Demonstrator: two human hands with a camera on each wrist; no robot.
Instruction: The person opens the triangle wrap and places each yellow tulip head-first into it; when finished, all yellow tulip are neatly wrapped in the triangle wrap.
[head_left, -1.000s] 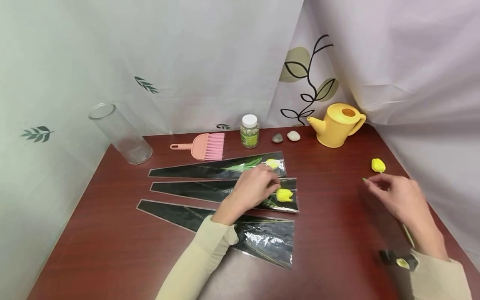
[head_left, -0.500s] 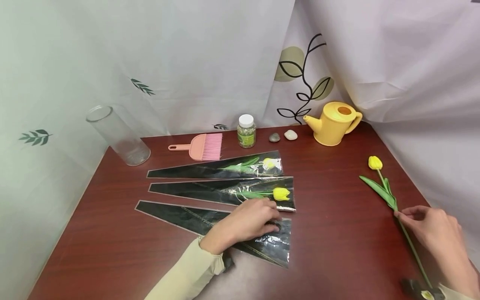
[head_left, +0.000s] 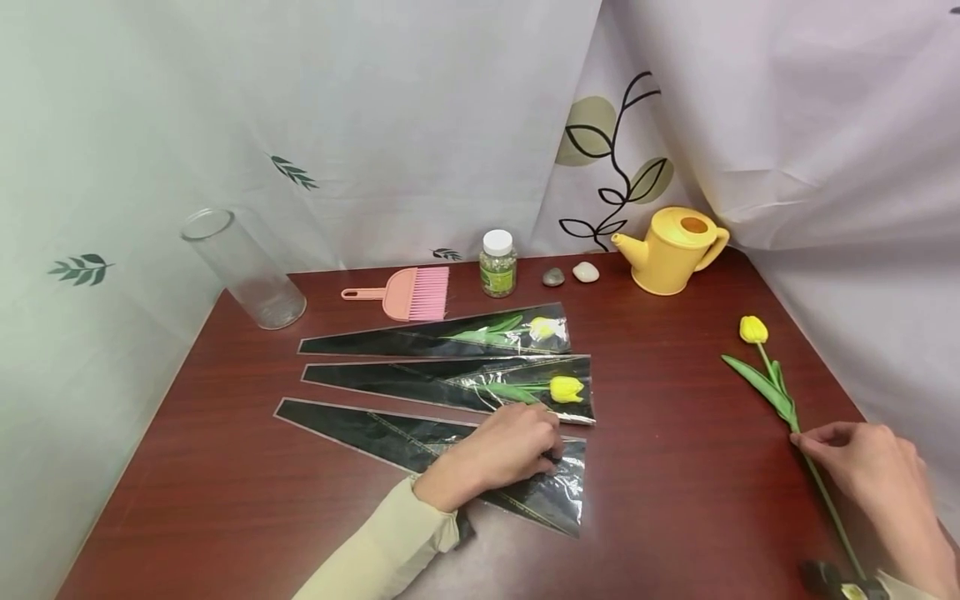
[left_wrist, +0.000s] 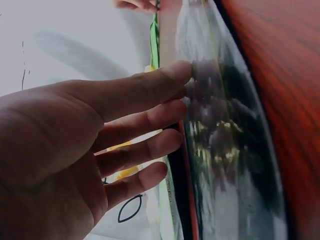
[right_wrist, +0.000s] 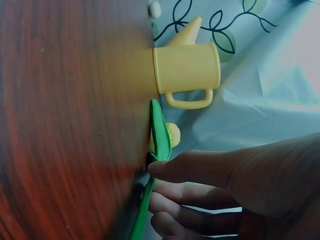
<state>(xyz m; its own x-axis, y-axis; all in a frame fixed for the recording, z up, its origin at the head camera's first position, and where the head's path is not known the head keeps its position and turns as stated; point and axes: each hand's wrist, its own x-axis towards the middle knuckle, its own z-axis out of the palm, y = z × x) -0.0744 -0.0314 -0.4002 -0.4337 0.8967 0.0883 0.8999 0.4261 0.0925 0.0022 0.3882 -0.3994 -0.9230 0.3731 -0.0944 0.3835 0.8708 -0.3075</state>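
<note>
At the right side of the table a yellow artificial tulip (head_left: 780,400) lies with its bloom pointing away from me. My right hand (head_left: 873,462) pinches its green stem just under the leaves; the right wrist view shows thumb and fingers at the stem (right_wrist: 142,212). Over the nearest black-and-clear flower sleeve (head_left: 360,429) is my left hand (head_left: 498,450), its fingertips touching the film near the wide end. In the left wrist view those fingers (left_wrist: 140,117) are loosely bent against the shiny film (left_wrist: 220,135). Two more sleeves, the middle (head_left: 375,379) and the far (head_left: 375,340), each have a yellow tulip.
Along the back stand a clear glass vase (head_left: 258,275), a jar with a white lid (head_left: 498,265) and a yellow watering can (head_left: 670,254). A pink brush with dustpan (head_left: 408,293), a grey stone (head_left: 553,277) and a white stone (head_left: 586,272) lie between them.
My left hand has moved from the middle sleeve toward me onto the nearest one. My right hand has come back along the tulip and now pinches its stem.
</note>
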